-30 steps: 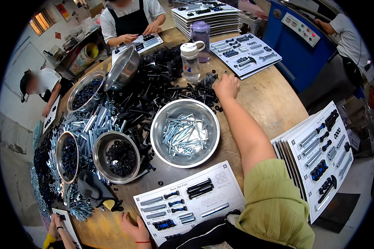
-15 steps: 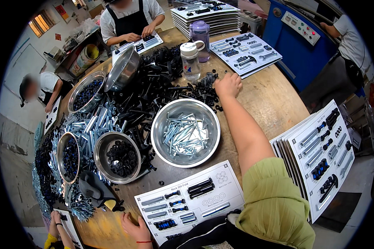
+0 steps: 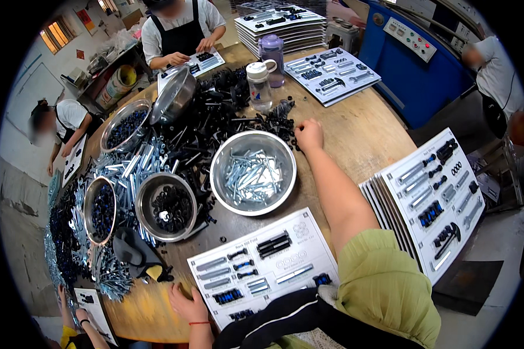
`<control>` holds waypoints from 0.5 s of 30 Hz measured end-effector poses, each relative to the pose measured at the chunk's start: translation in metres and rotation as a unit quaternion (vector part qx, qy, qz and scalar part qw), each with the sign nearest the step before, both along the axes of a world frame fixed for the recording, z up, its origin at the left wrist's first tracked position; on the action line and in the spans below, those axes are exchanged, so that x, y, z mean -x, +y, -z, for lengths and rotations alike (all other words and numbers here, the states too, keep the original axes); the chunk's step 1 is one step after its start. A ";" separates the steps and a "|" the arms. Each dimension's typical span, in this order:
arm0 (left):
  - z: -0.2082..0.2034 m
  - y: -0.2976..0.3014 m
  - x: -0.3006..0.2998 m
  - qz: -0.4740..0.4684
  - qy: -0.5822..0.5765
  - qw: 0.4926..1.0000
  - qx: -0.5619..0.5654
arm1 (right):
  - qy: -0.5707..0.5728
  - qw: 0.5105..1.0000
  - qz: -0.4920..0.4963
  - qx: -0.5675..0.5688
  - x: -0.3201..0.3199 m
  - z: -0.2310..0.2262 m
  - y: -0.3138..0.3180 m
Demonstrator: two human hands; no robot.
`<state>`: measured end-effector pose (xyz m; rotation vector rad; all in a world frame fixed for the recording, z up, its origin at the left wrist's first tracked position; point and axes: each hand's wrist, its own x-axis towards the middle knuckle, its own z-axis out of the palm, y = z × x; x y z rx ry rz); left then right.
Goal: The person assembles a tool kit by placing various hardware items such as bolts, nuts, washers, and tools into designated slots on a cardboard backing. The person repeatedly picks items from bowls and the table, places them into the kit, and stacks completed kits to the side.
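My right hand (image 3: 310,135) rests low over the table with its fingers curled, at the right edge of a heap of small black rings or nuts (image 3: 280,126). Whatever it holds, if anything, is hidden. A white card (image 3: 300,227) with bolts, tubes and black parts fixed in groups lies in front of me; some outlined ring places on it are bare. Beside the card's left edge lies my left hand (image 3: 186,302), fingers apart, holding nothing. Between the card and the heap stands a steel bowl (image 3: 216,192) of long silvery bolts (image 3: 251,176).
Smaller steel bowls of black rings (image 3: 172,206) and blue-black bolts (image 3: 100,210) stand left among loose metal parts. A clear bottle (image 3: 260,93) and a purple bottle (image 3: 272,55) stand farther back. Stacked filled cards (image 3: 428,200) lean at right. Co-workers handle cards across and left.
My right hand has drawn back toward me along the edge of the black heap, its fingers now curled more tightly. My left hand stays beside the card. The whole view has shifted slightly.
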<state>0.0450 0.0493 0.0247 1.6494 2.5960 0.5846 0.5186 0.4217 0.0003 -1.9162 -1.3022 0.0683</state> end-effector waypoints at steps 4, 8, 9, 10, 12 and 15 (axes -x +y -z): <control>0.002 -0.013 0.004 -0.003 0.016 1.000 0.001 | 0.052 0.998 -0.029 -0.004 0.014 0.007 -0.056; 0.015 -0.013 0.010 0.020 0.027 0.999 -0.020 | 0.137 0.986 -0.098 -0.003 0.017 0.012 -0.122; 0.018 -0.015 0.014 0.024 0.017 0.999 -0.018 | 0.201 0.972 -0.120 -0.013 0.018 0.012 -0.134; 0.021 -0.017 0.017 0.028 0.008 0.999 -0.016 | 0.265 0.954 -0.140 -0.022 0.018 0.012 -0.147; 0.023 -0.021 0.019 0.021 0.005 1.000 -0.020 | 0.262 0.961 -0.086 -0.030 0.019 -0.001 -0.178; 0.022 -0.026 0.021 0.009 0.025 0.999 -0.022 | 0.242 0.969 -0.042 0.013 0.002 0.009 -0.207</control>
